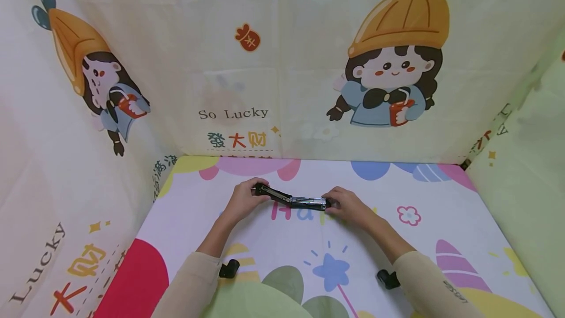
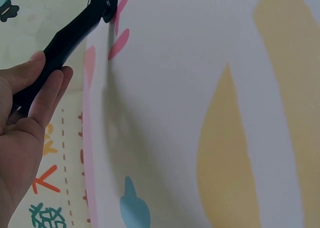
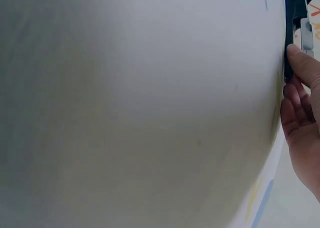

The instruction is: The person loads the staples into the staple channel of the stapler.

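Over the brightly printed bench (image 1: 265,249), the left hand (image 1: 246,196) and the right hand (image 1: 347,206) each have fingers (image 2: 47,95) clamped on one end of a black stapler (image 1: 290,200) (hinged wide open, slightly bent midway), its silvery metal channel (image 1: 309,202) on the right half.

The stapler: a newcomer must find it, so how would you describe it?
On the white tabletop with pastel prints, look between the left hand and the right hand. Each grips one end of an opened black stapler, bent in the middle. Its shiny metal strip sets it apart from the black wrist devices.
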Demonstrator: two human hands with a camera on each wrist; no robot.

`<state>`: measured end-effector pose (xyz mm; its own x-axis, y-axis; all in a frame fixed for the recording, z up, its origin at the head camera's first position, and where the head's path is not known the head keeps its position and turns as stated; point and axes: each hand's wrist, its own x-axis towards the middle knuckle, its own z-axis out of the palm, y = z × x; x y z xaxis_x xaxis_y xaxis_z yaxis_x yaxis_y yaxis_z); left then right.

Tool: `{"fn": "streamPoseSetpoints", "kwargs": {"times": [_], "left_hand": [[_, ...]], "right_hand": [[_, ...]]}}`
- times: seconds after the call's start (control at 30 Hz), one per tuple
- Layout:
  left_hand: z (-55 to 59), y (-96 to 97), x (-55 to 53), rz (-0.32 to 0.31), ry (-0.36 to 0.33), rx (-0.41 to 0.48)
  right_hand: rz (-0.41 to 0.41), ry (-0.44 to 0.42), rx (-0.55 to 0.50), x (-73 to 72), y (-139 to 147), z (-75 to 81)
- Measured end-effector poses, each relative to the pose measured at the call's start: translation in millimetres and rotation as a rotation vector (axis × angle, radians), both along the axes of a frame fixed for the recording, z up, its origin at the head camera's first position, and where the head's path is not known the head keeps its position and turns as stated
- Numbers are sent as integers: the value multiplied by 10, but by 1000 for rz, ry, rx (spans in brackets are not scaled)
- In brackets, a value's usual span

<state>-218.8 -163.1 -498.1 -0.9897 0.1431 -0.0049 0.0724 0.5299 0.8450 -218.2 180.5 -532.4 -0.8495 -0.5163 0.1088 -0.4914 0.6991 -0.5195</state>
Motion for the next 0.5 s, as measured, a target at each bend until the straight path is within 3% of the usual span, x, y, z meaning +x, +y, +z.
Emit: {"fn": "streamPoseSetpoints", "kwargs": {"times": [0.27, 0.5], "left_hand": [[29, 25, 19, -13, -19, 56], [106, 122, 26, -42, 18, 68]], "right_hand": [[-29, -38, 0, -18, -28, -28], [-42, -38, -12, -6, -39, -47]]}}
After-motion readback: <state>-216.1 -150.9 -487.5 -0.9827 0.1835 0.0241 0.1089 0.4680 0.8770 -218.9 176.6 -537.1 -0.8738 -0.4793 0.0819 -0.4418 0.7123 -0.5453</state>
